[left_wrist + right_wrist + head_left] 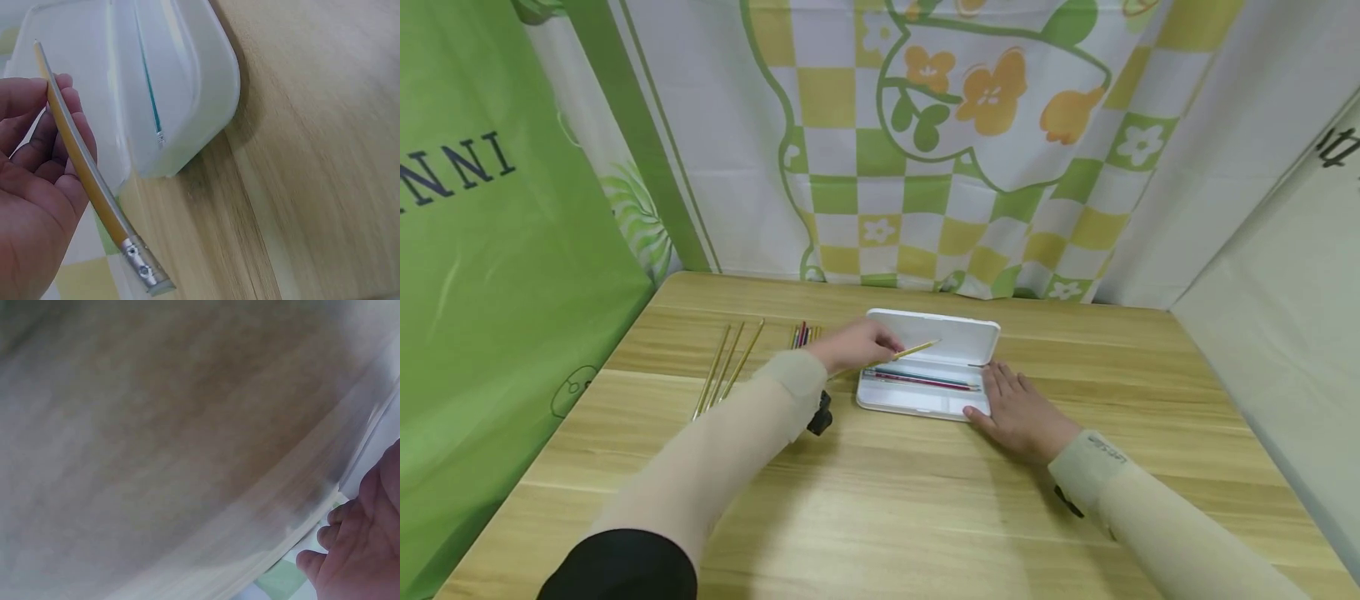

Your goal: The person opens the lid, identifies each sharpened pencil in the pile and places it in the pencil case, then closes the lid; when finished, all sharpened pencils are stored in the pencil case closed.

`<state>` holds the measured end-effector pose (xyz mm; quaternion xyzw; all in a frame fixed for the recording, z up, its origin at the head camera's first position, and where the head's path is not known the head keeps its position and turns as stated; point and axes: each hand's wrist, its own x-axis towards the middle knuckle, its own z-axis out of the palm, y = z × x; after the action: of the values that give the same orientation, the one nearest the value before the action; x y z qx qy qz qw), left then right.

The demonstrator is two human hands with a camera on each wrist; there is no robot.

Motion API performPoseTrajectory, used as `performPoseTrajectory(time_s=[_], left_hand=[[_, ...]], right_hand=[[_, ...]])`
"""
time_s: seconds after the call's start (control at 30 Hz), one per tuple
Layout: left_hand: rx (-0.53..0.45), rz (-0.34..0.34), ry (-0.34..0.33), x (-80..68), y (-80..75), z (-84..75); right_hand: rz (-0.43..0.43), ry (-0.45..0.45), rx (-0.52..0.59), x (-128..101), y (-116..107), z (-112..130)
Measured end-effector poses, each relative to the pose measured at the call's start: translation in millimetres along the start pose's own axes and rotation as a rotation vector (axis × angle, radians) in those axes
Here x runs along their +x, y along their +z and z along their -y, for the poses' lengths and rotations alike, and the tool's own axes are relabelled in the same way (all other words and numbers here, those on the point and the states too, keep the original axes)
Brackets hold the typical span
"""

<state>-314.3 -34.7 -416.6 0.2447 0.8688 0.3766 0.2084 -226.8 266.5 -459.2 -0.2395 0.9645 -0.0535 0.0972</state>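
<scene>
Between the thumb and fingers of my left hand (852, 343) a yellow pencil (81, 153) is pinched, slanting over the white pencil case (895, 408). Its silver ferrule and eraser end point back toward the wrist in the left wrist view, its tip away. The case lies with its lid (955, 337) raised at the back. Inside are a red pencil (925, 382) and a blue-green pencil (149, 81), side by side along the length. My right hand (1026, 417) rests at the case's right end, fingers extended and thumb at the front corner.
Three long gold-coloured pencils (742, 358) lie apart on the left of the wooden table (880, 500). Several shorter-looking coloured pencils (802, 336) lie behind my left forearm, partly hidden. A patterned curtain (910, 200) hangs along the table's back edge.
</scene>
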Motion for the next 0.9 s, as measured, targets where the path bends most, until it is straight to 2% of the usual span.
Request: performPoseTrajectory(time_s=[0.13,0.27,0.63,0.9], left_hand=[[0.004,0.026,0.013,10.3,7.7,-6.0],[0.032,0.037,0.018,14.5,15.5,-12.1],[0.276,0.081,0.144,31.0,40.0,-15.4],[0.449,0.037,0.192,43.1,51.0,-23.6]], right_hand=[[-0.013,-0.009,0.009,-2.1,-2.4,1.6],[-0.021,-0.024,-0.006,-3.6,-2.3,2.6],[-0.051,-0.042,-0.038,-3.8,4.6,0.9],[-0.071,-0.021,-0.05,-0.6,7.4,2.8]])
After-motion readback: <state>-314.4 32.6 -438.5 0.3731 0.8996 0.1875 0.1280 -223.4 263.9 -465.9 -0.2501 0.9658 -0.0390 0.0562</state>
